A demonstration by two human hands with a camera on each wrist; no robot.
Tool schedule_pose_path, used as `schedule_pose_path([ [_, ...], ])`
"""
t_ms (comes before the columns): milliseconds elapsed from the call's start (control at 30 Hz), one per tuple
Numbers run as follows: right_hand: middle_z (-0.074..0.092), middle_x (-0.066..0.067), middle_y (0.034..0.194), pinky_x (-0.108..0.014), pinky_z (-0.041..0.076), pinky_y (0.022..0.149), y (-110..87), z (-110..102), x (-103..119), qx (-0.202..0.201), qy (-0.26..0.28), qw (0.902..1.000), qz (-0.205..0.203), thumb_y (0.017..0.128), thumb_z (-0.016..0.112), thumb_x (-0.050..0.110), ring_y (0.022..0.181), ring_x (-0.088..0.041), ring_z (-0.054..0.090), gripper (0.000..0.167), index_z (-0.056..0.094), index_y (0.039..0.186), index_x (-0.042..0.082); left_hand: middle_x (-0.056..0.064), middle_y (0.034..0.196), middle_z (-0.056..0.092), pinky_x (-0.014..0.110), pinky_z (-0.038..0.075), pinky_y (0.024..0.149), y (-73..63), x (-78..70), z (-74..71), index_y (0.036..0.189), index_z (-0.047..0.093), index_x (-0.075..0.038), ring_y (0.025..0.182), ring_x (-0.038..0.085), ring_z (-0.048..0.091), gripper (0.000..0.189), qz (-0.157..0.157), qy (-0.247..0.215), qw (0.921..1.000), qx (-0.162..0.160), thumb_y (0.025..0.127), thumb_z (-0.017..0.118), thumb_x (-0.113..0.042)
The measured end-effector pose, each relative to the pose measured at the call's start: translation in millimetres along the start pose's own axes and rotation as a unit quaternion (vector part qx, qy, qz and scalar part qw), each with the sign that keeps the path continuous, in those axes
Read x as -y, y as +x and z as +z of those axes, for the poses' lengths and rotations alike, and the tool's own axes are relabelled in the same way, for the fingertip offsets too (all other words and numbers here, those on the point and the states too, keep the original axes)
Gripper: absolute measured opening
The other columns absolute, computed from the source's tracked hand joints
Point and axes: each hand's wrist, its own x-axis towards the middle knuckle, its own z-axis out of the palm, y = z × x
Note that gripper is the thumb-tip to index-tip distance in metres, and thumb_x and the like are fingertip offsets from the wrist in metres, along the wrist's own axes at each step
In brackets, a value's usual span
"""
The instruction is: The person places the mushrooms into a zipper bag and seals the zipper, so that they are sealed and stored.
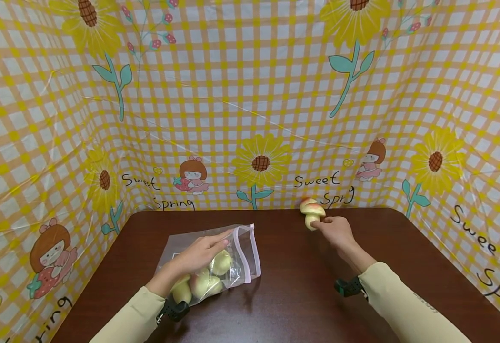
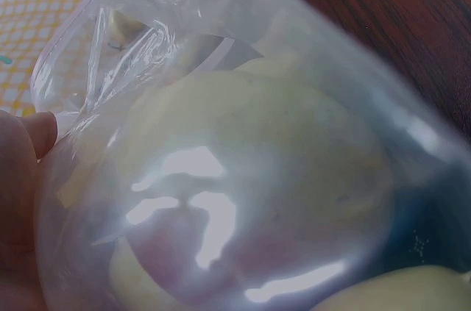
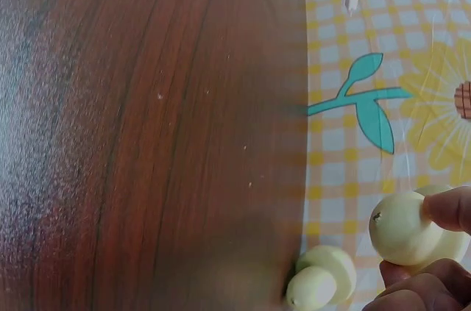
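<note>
A clear zip bag [image 1: 177, 243] with a pale pink slider edge lies on the table, its mouth facing right. Inside are several cream-coloured toy mushrooms [image 1: 207, 284] with reddish caps. My left hand [image 1: 198, 255] rests across the top of the bag, fingers stretched toward the mouth. The left wrist view shows a mushroom [image 2: 257, 134] close up through the shiny film. At the back right, my right hand [image 1: 335, 231] pinches a toy mushroom [image 1: 312, 213] by its stem, between thumb and fingers. Another mushroom [image 3: 316, 281] stands just behind it near the back edge.
The dark brown wooden table [image 1: 293, 295] meets a yellow checked cloth [image 1: 250, 119] along its back and sides. Each wrist carries a dark strapped device [image 1: 348, 287].
</note>
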Motion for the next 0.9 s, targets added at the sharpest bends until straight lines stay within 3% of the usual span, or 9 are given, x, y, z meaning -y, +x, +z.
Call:
schedule_pose_path([
  [100,0.062,-0.027,0.122,-0.039,0.05,0.074,-3.8,2.4,3.7,0.001,-0.005,0.9999,-0.013,0.095,0.066,0.037,0.09,-0.03,0.06,0.061,0.059,0.132,-0.01,-0.01,0.157,0.04,0.052,0.026,0.122,-0.2,0.0,0.4,0.156,0.038,-0.03,0.148,0.024,0.035,0.049,0.001,-0.005,1.0,0.002,0.109,0.042,-0.042],
  [200,0.059,-0.029,0.134,-0.047,0.051,0.086,-6.6,5.0,6.7,0.001,-0.011,0.9995,-0.031,0.095,0.067,0.037,0.113,-0.038,0.059,0.058,0.063,0.127,-0.01,-0.011,0.157,0.04,0.051,0.026,0.122,-0.4,-0.4,0.4,0.156,0.038,-0.031,0.148,0.023,0.035,0.049,0.003,-0.004,1.0,0.002,0.108,0.041,-0.043],
  [267,0.063,-0.027,0.129,-0.046,0.051,0.084,-7.4,7.6,8.4,0.0,-0.014,0.9991,-0.041,0.095,0.068,0.037,0.109,-0.037,0.06,0.054,0.066,0.123,-0.009,-0.01,0.157,0.041,0.051,0.027,0.122,-0.5,-0.5,0.3,0.156,0.038,-0.031,0.148,0.024,0.036,0.049,0.004,-0.002,1.0,0.001,0.108,0.041,-0.043],
  [333,0.069,-0.023,0.115,-0.04,0.051,0.075,-7.8,10.1,10.5,0.0,-0.017,0.9986,-0.05,0.094,0.068,0.037,0.094,-0.032,0.061,0.05,0.07,0.117,-0.008,-0.011,0.157,0.04,0.051,0.026,0.122,-0.7,-0.6,0.2,0.156,0.038,-0.031,0.148,0.024,0.035,0.049,0.002,-0.002,1.0,0.001,0.108,0.041,-0.044],
  [433,0.07,-0.013,0.095,-0.031,0.043,0.063,-8.5,13.7,14.0,0.0,-0.02,0.9979,-0.061,0.093,0.069,0.035,0.076,-0.022,0.053,0.042,0.074,0.108,-0.004,-0.011,0.157,0.04,0.051,0.026,0.122,0.0,0.7,0.1,0.156,0.037,-0.031,0.148,0.024,0.035,0.05,0.004,-0.004,1.0,0.002,0.108,0.041,-0.045],
  [533,0.066,-0.008,0.086,-0.03,0.038,0.06,-10.8,17.1,19.0,0.006,-0.02,0.9973,-0.07,0.093,0.07,0.034,0.071,-0.018,0.046,0.038,0.075,0.104,-0.003,-0.009,0.158,0.04,0.051,0.026,0.122,0.3,1.9,-0.2,0.156,0.037,-0.03,0.148,0.024,0.035,0.051,0.006,-0.005,1.0,0.002,0.108,0.04,-0.046],
  [800,0.071,-0.019,0.113,-0.029,0.047,0.068,-19.3,27.2,31.5,0.028,-0.025,0.9938,-0.105,0.092,0.071,0.028,0.088,-0.022,0.06,0.042,0.071,0.116,-0.006,-0.009,0.157,0.041,0.05,0.026,0.122,0.2,3.6,0.1,0.156,0.037,-0.034,0.147,0.023,0.036,0.051,-0.001,-0.005,1.0,0.002,0.107,0.04,-0.049],
  [900,0.073,-0.016,0.103,-0.029,0.047,0.067,-22.7,31.2,36.7,0.036,-0.032,0.9917,-0.119,0.09,0.072,0.026,0.084,-0.02,0.061,0.041,0.071,0.116,-0.006,-0.011,0.157,0.04,0.05,0.025,0.122,0.3,2.9,0.3,0.156,0.037,-0.031,0.148,0.023,0.034,0.052,-0.005,-0.013,0.9999,0.003,0.107,0.04,-0.048],
])
